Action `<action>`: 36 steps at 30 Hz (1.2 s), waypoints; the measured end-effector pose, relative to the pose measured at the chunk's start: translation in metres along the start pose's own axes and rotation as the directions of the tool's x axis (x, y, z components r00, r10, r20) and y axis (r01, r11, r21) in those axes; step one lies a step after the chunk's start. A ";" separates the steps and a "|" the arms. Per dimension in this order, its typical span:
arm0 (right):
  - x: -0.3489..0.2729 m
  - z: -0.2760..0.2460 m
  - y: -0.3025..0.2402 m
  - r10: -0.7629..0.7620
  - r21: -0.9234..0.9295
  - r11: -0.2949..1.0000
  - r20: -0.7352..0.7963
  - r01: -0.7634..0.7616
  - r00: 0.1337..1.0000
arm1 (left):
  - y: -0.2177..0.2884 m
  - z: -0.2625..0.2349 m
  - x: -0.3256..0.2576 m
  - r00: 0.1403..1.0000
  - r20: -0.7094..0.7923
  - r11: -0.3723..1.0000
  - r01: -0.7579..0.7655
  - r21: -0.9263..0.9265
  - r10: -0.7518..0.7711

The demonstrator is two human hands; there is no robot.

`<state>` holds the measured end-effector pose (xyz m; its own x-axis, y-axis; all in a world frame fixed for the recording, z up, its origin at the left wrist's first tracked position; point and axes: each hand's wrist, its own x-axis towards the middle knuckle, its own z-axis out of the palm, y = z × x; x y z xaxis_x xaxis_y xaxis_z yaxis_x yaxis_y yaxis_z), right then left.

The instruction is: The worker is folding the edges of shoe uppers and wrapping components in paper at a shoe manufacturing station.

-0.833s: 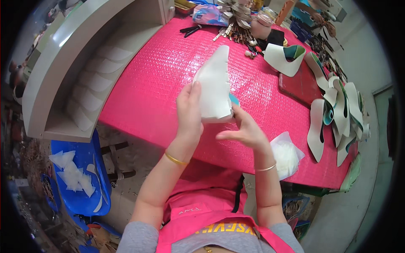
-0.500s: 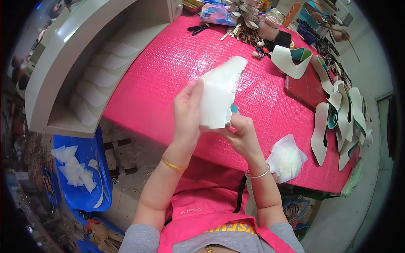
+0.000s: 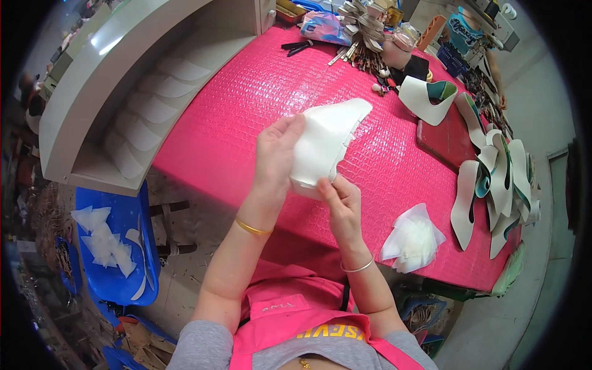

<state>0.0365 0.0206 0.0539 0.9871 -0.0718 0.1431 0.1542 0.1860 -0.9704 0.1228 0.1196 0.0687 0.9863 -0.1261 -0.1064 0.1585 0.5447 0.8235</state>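
Glossy pink-covered table (image 3: 222, 129), grey curved cabinet (image 3: 61, 126), blue plastic seat (image 3: 128, 216), pale wall (image 3: 536, 92) at right, grey floor (image 3: 180, 277)

Your forearms (image 3: 234, 259) angle forward and converge — your left hand (image 3: 276, 151) reaches farther out, thumb extended forward along curled fingers. Your right hand (image 3: 344, 206) sits nearer your body, fingers folded — its thumb angled inward toward the left.

White piece (image 3: 325, 143) tipped rightward, right grip (image 3: 344, 202) pinching
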 end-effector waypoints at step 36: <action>0.076 0.013 0.016 0.122 -0.590 0.792 0.404 0.156 0.907 | -0.047 -0.060 0.011 0.723 0.124 0.226 -0.368 0.902 0.680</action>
<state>0.1146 0.0310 0.0519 0.9313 0.3530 0.0903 0.2509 -0.4416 -0.8614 0.1293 0.1423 -0.0040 0.8148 0.1760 0.5524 -0.3687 -0.5780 0.7280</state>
